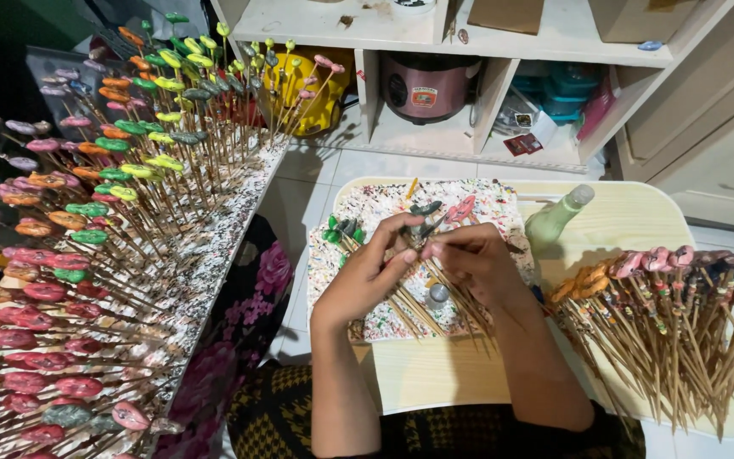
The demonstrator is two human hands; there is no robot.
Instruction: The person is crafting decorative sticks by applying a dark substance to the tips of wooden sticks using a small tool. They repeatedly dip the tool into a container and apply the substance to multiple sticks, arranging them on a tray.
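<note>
Both hands meeting over the near-middle of the paint-speckled foam board [486, 200], on the pale wooden tray table [630, 225]. Left hand [367, 276] curled, thumb and forefinger pinched shut around a thin bamboo skewer [425, 293] just under its grey painted head [425, 208]; right hand [473, 255] closed alongside, fingertips touching the same stick near the top, whether pinching or only steadying not clear from here. Skewer tilted, head pointing far, tail running near-right among other loose sticks [460, 314] lying on the board. Probably very light and stiff but easy to snap if bent; head likely small, moulded and possibly freshly painted, so fragile and smudge-prone. Safest hold judged to be on the bare wood below the head, not on the painted piece. Small green-headed skewers [339, 229] lying just left of the hands, pink-headed ones [462, 208] just far of them, a small round cap [438, 295] on the board beneath the right wrist. Pale green bottle [554, 219] lying tilted to the right of the board. Bundle of decorated skewers with orange and pink heads [673, 314] heaped at the right edge of the table. At far left, a large slanted rack of upright skewers [112, 195] with pink, orange, green, yellow and purple heads. White shelf unit [435, 34] at far, holding a maroon rice cooker [425, 85].
</note>
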